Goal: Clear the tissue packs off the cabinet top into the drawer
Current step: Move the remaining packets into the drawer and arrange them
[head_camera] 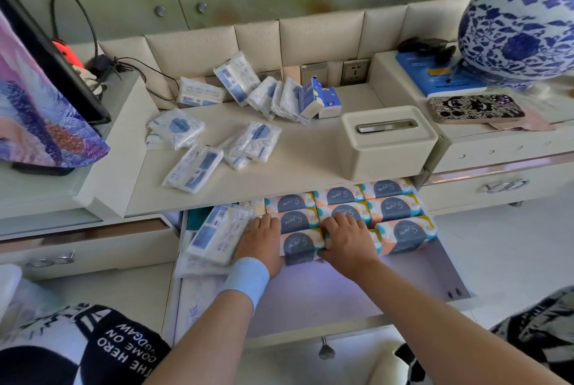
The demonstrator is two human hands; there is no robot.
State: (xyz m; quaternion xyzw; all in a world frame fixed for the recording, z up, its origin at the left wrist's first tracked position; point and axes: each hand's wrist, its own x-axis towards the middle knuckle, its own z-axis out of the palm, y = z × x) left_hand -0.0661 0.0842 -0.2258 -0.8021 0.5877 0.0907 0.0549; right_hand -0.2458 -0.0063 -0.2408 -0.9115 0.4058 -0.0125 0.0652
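Several small white-and-blue tissue packs (192, 168) lie scattered on the cream cabinet top (310, 148), and more packs (270, 94) lean against its back wall. Below it the drawer (341, 291) stands pulled out. Rows of orange-and-navy tissue packs (393, 207) fill its back, with white packs (214, 232) piled at its left. My left hand (261, 241), with a blue wristband, lies flat between the white pile and the front orange pack (298, 245). My right hand (344, 238) rests flat on the orange pack to its right, fingers spread.
A cream tissue box (388, 142) stands on the cabinet top at the right. On the raised right cabinet are a blue-and-white vase (521, 27), a blue book (435, 74) and a patterned phone (475, 108). A leaning screen (46, 80) and cables (102, 64) are at the left.
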